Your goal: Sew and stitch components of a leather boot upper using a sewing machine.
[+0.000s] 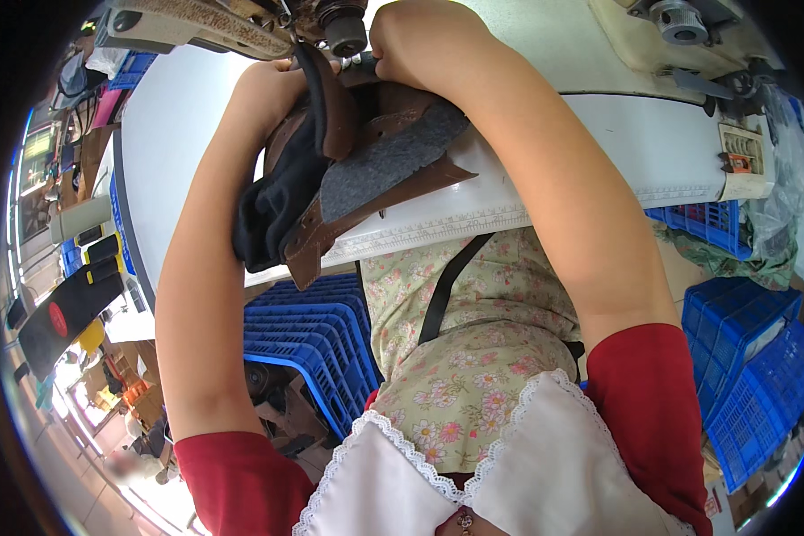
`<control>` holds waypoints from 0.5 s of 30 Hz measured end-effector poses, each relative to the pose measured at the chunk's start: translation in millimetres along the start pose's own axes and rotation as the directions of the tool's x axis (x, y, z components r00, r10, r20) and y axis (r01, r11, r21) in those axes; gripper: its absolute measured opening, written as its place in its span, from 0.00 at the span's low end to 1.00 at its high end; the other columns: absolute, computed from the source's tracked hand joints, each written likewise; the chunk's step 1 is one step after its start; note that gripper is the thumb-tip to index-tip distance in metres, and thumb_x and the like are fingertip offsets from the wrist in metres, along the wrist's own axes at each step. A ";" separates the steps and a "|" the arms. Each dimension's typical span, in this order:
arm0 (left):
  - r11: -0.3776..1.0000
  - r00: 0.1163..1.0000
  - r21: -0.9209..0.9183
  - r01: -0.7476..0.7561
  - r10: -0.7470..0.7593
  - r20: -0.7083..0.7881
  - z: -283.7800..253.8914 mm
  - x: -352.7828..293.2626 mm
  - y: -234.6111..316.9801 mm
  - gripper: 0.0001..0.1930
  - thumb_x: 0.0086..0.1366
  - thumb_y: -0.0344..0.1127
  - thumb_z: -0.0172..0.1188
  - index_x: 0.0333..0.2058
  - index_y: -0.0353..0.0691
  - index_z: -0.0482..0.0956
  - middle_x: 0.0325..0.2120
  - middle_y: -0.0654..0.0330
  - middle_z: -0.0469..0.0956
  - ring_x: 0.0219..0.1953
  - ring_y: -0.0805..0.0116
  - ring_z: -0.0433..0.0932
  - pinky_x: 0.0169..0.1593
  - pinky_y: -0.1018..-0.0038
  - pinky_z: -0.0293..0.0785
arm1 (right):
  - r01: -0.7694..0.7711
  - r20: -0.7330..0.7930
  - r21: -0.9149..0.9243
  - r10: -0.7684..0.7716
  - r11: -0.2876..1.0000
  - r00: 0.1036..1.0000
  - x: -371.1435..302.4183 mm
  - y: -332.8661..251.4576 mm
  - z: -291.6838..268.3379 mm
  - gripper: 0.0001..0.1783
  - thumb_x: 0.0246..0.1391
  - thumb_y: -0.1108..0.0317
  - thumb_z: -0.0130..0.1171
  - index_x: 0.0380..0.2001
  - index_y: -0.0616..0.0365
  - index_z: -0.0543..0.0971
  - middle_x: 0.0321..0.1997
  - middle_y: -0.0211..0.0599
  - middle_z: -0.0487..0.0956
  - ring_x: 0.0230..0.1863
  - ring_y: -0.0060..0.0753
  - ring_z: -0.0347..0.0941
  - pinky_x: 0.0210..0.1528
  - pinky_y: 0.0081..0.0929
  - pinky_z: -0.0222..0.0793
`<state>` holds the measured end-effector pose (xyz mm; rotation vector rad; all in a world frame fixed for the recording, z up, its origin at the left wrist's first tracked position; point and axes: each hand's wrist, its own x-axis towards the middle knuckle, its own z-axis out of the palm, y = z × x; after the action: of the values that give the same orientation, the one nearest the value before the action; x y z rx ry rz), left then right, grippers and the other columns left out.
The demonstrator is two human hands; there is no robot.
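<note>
A brown leather shoe upper (375, 192) with black lining and a grey felt-like patch lies bunched beneath the sewing machine head (342, 31). Part of it hangs over the table's front edge. My left hand (275, 89) grips its left side, the fingertips mostly hidden behind the leather. From the right, my right hand (420, 36) pinches the upper's far edge close to the machine's needle area. Both hands are closed on the same piece. The needle itself cannot be made out.
The white sewing table (616, 147) has a ruler strip along its front edge. Stacked blue plastic crates (308, 326) stand below on the left, and more blue crates (741, 357) on the right. Machine parts (683, 22) with a pulley sit at the far right.
</note>
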<state>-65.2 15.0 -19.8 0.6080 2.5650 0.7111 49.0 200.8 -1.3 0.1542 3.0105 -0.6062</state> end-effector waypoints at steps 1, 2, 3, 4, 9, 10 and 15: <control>0.998 0.998 -0.006 0.058 -0.057 0.034 -0.9 -1.5 6.5 0.29 0.50 0.54 0.70 0.35 0.29 0.83 0.28 0.54 0.82 0.28 0.70 0.80 0.35 0.75 0.76 | -0.004 -0.022 0.001 0.004 1.000 1.000 -0.4 2.0 1.1 0.09 0.46 0.69 0.58 0.28 0.60 0.84 0.35 0.49 0.83 0.39 0.49 0.80 0.41 0.41 0.76; 0.993 0.991 -0.010 0.115 -0.114 0.068 -1.3 -2.8 13.2 0.29 0.50 0.54 0.70 0.35 0.29 0.83 0.28 0.54 0.82 0.28 0.70 0.80 0.35 0.75 0.76 | -0.008 -0.022 0.001 0.008 1.000 1.000 -0.1 4.2 1.7 0.09 0.46 0.69 0.58 0.28 0.60 0.84 0.35 0.49 0.83 0.39 0.49 0.80 0.41 0.41 0.76; 0.993 0.991 -0.009 0.115 -0.114 0.067 -2.2 -3.8 15.1 0.29 0.50 0.54 0.70 0.35 0.29 0.83 0.28 0.54 0.82 0.28 0.70 0.80 0.35 0.75 0.76 | -0.001 -0.018 0.003 0.001 1.000 1.000 -0.3 4.1 1.5 0.09 0.46 0.69 0.58 0.28 0.60 0.84 0.35 0.49 0.83 0.39 0.49 0.80 0.41 0.41 0.76; 0.991 0.988 -0.006 0.137 -0.137 0.070 -2.7 -4.6 16.8 0.29 0.50 0.54 0.70 0.35 0.28 0.82 0.28 0.54 0.82 0.28 0.71 0.79 0.35 0.75 0.76 | 0.006 -0.014 0.006 -0.006 1.000 1.000 -0.4 4.1 1.3 0.09 0.46 0.69 0.58 0.29 0.60 0.84 0.35 0.49 0.83 0.39 0.49 0.80 0.41 0.41 0.76; 0.992 0.991 0.032 0.118 -0.120 0.059 -2.9 -1.3 8.7 0.28 0.51 0.53 0.70 0.35 0.28 0.82 0.29 0.54 0.82 0.29 0.71 0.80 0.35 0.75 0.75 | -0.006 -0.003 0.013 0.006 1.000 1.000 0.7 0.8 1.0 0.09 0.46 0.69 0.58 0.29 0.60 0.84 0.35 0.49 0.83 0.39 0.48 0.80 0.41 0.41 0.76; 0.993 0.992 -0.006 0.114 -0.114 0.058 -2.0 -0.6 6.9 0.28 0.51 0.53 0.70 0.35 0.28 0.82 0.29 0.54 0.82 0.29 0.70 0.80 0.35 0.75 0.75 | -0.009 -0.001 0.014 0.009 1.000 1.000 0.5 0.6 1.1 0.09 0.46 0.69 0.58 0.29 0.60 0.84 0.35 0.49 0.83 0.39 0.48 0.80 0.41 0.41 0.76; 0.995 0.996 -0.068 0.075 -0.072 0.044 -0.2 3.2 -1.3 0.28 0.51 0.53 0.68 0.35 0.28 0.82 0.28 0.53 0.82 0.29 0.69 0.80 0.35 0.73 0.75 | -0.011 -0.004 0.010 0.011 1.000 1.000 -2.3 0.2 -0.5 0.09 0.46 0.70 0.58 0.29 0.61 0.84 0.35 0.50 0.83 0.39 0.49 0.80 0.41 0.41 0.76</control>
<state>-68.3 15.5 -21.2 0.4986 2.4989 0.7519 51.2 201.0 -0.7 0.1730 3.0088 -0.6213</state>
